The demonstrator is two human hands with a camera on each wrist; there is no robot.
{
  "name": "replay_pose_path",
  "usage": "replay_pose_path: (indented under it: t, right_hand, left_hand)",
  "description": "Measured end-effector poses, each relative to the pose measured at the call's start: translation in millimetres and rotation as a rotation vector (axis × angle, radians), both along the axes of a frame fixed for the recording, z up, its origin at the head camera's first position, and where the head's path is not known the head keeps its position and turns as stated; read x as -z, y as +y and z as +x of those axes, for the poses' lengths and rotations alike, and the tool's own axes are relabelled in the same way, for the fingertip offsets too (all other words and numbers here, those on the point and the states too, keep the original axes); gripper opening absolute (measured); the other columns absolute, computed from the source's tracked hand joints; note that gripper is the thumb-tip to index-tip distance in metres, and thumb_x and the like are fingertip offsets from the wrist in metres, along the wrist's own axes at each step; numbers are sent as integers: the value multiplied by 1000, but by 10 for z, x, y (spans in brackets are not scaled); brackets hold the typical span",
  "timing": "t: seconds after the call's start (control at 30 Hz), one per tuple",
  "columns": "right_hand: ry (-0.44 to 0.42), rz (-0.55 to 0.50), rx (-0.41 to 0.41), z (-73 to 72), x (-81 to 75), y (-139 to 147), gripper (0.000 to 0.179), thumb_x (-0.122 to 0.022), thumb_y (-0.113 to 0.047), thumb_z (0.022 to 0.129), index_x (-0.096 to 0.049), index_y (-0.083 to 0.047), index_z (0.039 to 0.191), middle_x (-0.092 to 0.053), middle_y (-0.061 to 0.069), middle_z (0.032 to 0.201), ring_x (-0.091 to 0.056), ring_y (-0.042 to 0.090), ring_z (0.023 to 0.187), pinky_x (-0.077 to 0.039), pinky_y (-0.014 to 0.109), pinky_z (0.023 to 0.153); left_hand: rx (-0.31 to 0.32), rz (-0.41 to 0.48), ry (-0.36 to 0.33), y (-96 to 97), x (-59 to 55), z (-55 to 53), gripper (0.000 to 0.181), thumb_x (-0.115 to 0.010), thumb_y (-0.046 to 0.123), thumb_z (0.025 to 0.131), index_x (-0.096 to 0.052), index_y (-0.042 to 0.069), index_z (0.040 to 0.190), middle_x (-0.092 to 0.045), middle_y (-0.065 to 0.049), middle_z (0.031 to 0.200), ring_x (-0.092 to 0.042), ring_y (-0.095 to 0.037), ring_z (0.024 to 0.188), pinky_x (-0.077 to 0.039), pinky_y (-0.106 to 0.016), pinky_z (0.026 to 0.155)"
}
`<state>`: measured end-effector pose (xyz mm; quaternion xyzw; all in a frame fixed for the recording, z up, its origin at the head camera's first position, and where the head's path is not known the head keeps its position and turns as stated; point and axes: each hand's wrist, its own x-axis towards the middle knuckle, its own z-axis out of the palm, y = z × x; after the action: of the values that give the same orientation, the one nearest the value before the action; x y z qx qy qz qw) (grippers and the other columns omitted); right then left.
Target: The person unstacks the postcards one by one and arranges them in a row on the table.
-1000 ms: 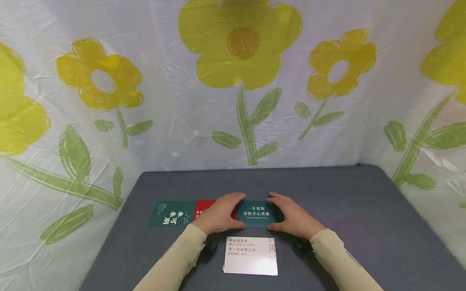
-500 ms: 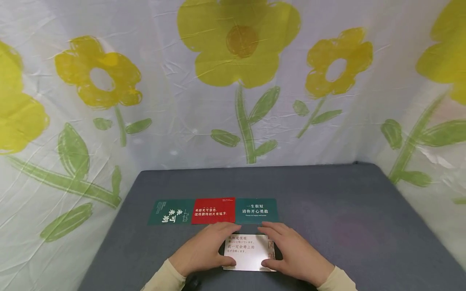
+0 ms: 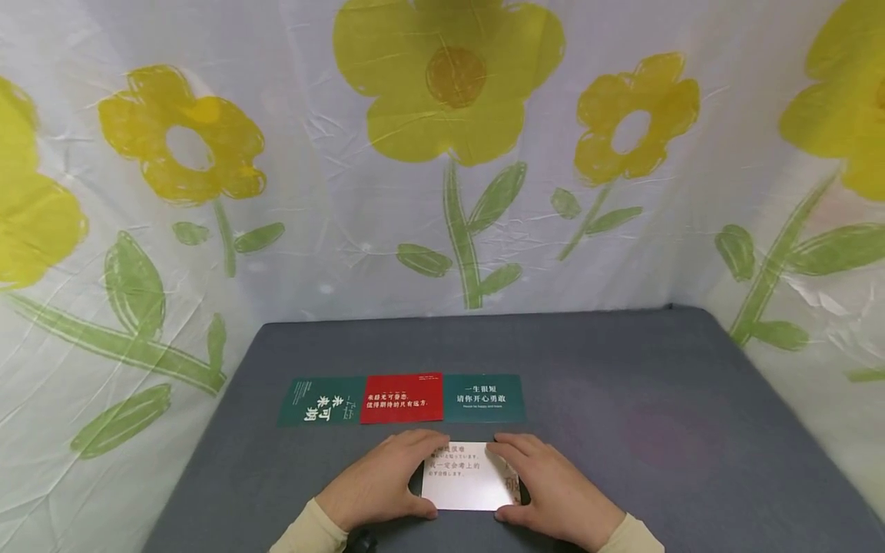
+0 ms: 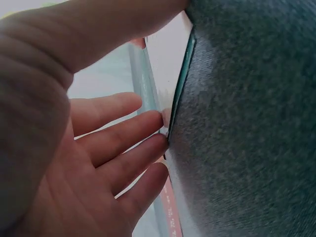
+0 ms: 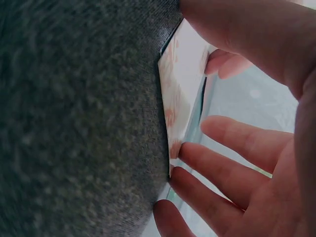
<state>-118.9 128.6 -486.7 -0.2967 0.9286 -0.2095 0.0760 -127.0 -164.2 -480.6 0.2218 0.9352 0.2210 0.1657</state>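
A small stack of postcards (image 3: 465, 493) lies on the near part of the table, the top one pale with brown and reddish lettering. My left hand (image 3: 387, 480) holds its left end, thumb by the near corner and fingertips at the far one. At the right end my right hand (image 3: 556, 491) grips in the same way. In the left wrist view a thin green edge (image 4: 185, 66) shows beneath the pale top postcard (image 4: 168, 59). Middle and ring fingertips meet the postcard's corner in both wrist views.
Beyond the stack, a green postcard (image 3: 321, 401), a red postcard (image 3: 402, 398) and another green postcard (image 3: 484, 399) lie in a row, edge to edge. A flower-printed curtain (image 3: 304, 253) surrounds the dark grey table (image 3: 608, 384).
Both hands have come back from the right-hand green postcard to the pale stack, leaving the row uncovered. Over the last half second they have closed around the stack's ends, and its edges look more even.
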Motion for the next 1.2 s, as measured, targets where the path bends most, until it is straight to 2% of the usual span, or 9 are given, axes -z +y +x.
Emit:
replay_pose_path:
  t: [0.23, 0.53, 0.77, 0.9, 1.03, 1.2]
  right_hand:
    - [6, -31, 15, -9, 36, 10, 72, -92, -42, 84, -63, -20, 146, -63, -4, 147, -61, 21, 135, -57, 53, 110]
    - [-17, -31, 12, -9, -2, 35, 75, -92, -46, 84, -62, -23, 149, -62, -6, 150, -60, 19, 136, -56, 54, 112]
    - [8, -26, 2, -60, -26, 83, 75, -94, -42, 81, -64, -21, 146, -65, -5, 145, -62, 19, 134, -57, 51, 111]
    - [-10, -28, 27, -147, -94, 226, 73, -93, -40, 83, -63, -21, 147, -64, -3, 148, -61, 22, 137, -56, 53, 111]
    - [-15, -26, 64, -262, -154, 407, 71, -92, -36, 84, -63, -20, 148, -62, 1, 150, -60, 27, 139, -56, 56, 111]
    - [-13, -33, 103, -422, -156, 659, 73, -91, -29, 84, -61, -19, 150, -62, 3, 153, -59, 30, 142, -53, 60, 113]
  left_hand:
    - [5, 5, 16, 5, 37, -9, 90, -95, 52, 76, -59, 28, 154, -63, 8, 149, -58, -18, 135, -53, -53, 118]
    - [-2, 2, 12, 32, 7, -7, 91, -95, 54, 75, -59, 29, 154, -62, 8, 150, -57, -19, 135, -54, -53, 116]
    - [12, 13, 9, 76, 4, -50, 93, -94, 55, 76, -57, 28, 156, -63, 7, 150, -58, -18, 135, -54, -54, 115]
    - [33, 26, 35, 199, -66, -153, 94, -94, 54, 77, -55, 25, 158, -61, 4, 153, -56, -20, 138, -54, -54, 116]
    - [65, 23, 86, 407, -122, -322, 94, -94, 52, 78, -55, 23, 158, -61, 1, 154, -56, -22, 139, -53, -53, 118]
    - [95, -14, 162, 719, -128, -531, 94, -94, 52, 78, -55, 21, 158, -61, -1, 155, -57, -23, 141, -49, -50, 122]
